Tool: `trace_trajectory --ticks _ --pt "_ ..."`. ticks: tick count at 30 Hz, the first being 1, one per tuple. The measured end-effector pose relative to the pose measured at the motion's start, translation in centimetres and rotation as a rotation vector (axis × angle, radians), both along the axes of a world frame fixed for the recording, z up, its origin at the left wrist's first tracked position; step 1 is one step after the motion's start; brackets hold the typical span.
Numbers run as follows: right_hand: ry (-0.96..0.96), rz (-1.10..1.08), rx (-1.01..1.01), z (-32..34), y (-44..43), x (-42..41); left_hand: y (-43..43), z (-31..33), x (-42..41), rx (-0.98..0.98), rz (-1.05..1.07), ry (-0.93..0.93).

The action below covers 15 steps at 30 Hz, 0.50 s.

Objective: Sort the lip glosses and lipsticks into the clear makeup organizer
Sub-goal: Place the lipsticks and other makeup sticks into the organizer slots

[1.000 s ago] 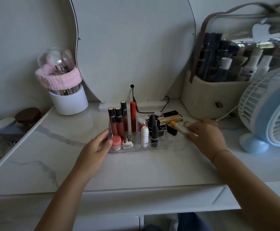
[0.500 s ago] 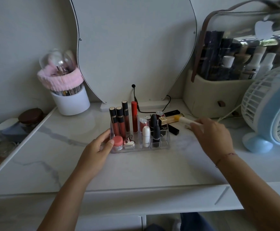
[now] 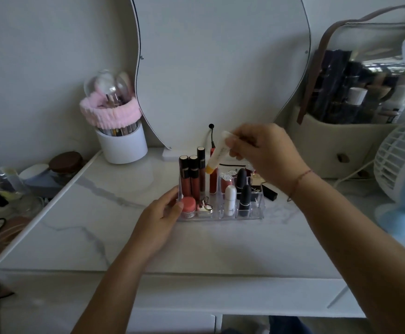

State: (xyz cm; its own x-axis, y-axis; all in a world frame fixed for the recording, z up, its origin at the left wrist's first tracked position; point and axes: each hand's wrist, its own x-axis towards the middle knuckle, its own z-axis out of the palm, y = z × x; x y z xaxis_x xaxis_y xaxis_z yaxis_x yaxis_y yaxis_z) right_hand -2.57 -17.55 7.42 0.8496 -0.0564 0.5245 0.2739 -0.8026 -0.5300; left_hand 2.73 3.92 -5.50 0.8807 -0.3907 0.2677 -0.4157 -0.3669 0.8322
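Head: right fingers around gloss tube

- On table, centre: organizer; behind it, mirror.
- Behind-left, beside mirror's left edge: cup.
- Behind-right: bag; far right: fan.
- In organizer's back-left row: 3 glosses, upright; in right slots: lipsticks.
- On organizer's left end: left hand.
- Above back row, in right hand: tube, tilted.

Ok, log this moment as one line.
right hand: holds pale tube, yellow cap down, above organizer | left hand: grips organizer's left end | step: tube not yet slotted
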Motion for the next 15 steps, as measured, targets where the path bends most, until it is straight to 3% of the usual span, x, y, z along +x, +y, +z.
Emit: trace_trajectory --ticks 9,15 --pt "0.196 -0.041 -0.127 -2.4 0.7 3.7 0.1 0.2 -0.1 -0.018 -0.001 -0.018" --pt "0.202 -0.069 -0.15 -2.8 0.6 4.4 0.2 0.1 0.0 -0.003 -0.005 -0.028"
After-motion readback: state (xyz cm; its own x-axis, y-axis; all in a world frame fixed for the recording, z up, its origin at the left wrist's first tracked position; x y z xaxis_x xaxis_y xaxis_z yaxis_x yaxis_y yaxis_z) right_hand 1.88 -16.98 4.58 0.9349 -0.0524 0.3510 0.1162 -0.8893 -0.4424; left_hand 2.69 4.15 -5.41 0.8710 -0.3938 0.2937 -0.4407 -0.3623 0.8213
